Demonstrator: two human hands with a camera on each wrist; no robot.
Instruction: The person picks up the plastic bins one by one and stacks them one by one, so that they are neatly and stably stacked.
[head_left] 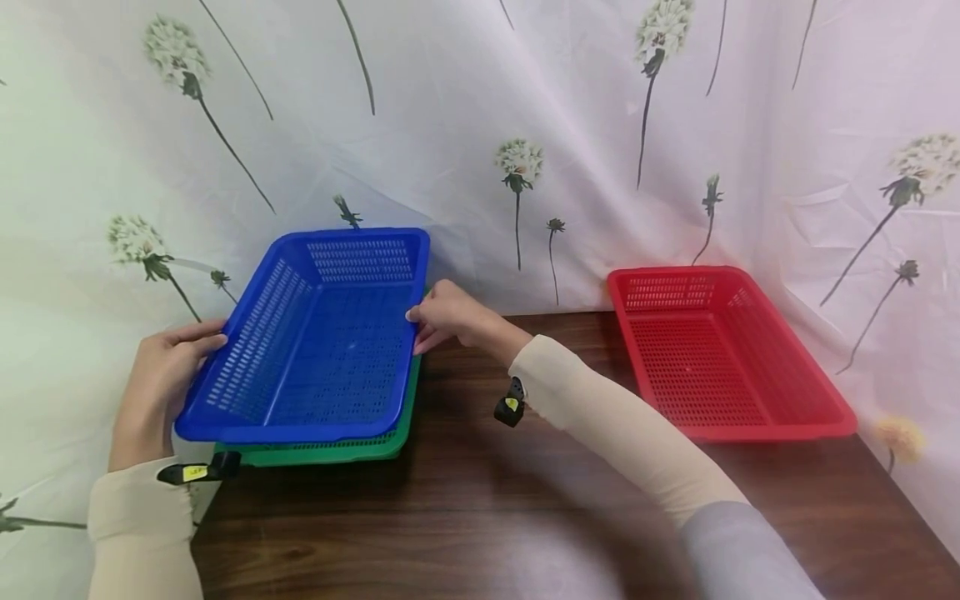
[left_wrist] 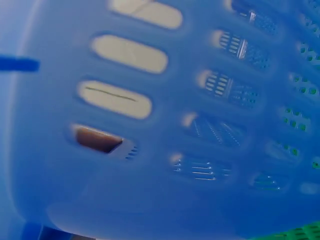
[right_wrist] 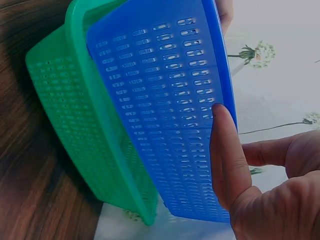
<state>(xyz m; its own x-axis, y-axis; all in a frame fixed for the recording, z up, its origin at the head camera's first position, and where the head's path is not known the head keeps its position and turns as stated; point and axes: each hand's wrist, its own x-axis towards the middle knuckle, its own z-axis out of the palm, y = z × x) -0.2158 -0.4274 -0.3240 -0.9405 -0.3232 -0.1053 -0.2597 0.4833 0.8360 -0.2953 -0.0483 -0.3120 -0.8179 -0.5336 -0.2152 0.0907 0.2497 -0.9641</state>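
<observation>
A blue slotted plastic basket (head_left: 345,350) is held by its two long sides, tilted over a green basket (head_left: 322,452) on the left of the table. My left hand (head_left: 168,367) grips its left rim, thumb on top. On the opposite rim, my right hand (head_left: 450,315) pinches the edge between thumb and fingers. The right wrist view shows the blue basket (right_wrist: 165,100) partly inside the mouth of the green basket (right_wrist: 65,100), its rim well above the green one. Blue slotted wall (left_wrist: 150,190) fills the left wrist view, and the left hand is out of sight there.
A red basket (head_left: 705,367) stands at the right of the dark wooden table (head_left: 465,533). Behind the table hangs a white cloth (head_left: 450,167) printed with dandelions, which also runs down both sides.
</observation>
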